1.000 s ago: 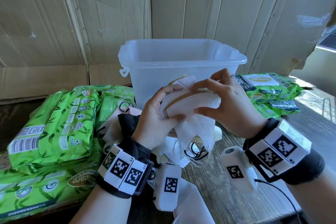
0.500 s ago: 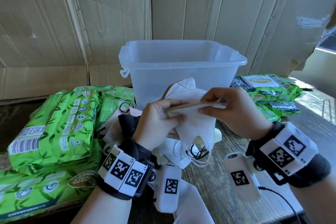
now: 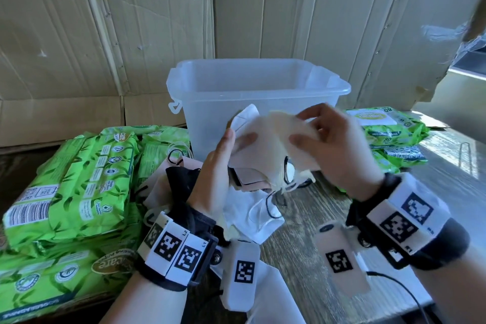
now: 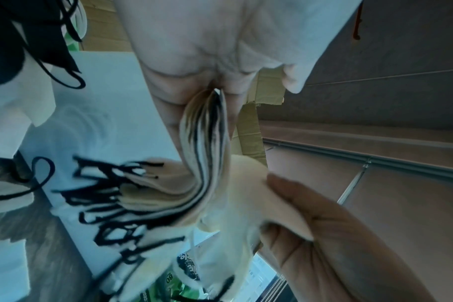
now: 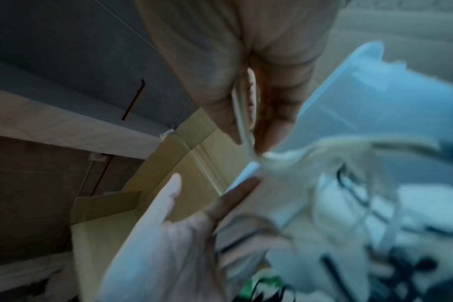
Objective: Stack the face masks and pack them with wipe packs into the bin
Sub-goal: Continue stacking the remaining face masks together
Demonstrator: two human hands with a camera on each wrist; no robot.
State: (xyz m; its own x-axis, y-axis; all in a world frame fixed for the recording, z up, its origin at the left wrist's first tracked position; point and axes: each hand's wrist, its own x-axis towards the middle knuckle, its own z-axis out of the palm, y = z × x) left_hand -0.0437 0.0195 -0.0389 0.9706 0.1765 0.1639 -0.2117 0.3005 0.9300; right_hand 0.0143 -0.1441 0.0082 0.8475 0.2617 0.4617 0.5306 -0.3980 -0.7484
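Note:
My left hand (image 3: 238,139) holds a stack of face masks (image 3: 249,137) upright in front of the clear plastic bin (image 3: 257,97). In the left wrist view the stack's layered edges (image 4: 207,143) sit pinched between thumb and fingers, with black ear loops (image 4: 111,204) dangling. My right hand (image 3: 302,126) pinches a cream face mask (image 3: 284,131) by its top edge against the stack's right side. The right wrist view is blurred and shows that pinched mask edge (image 5: 243,122). Green wipe packs lie piled at the left (image 3: 73,181) and at the right (image 3: 386,129).
Loose white, black and pink masks (image 3: 257,213) lie heaped on the wooden table (image 3: 310,218) under my hands. Cardboard sheets (image 3: 131,21) line the wall behind the bin. A thin cable (image 3: 394,281) runs across the table by my right wrist.
The stack has turned from flat and edge-on to upright. My right hand has risen and now pinches the cream mask near its top. The left hand has stayed in place.

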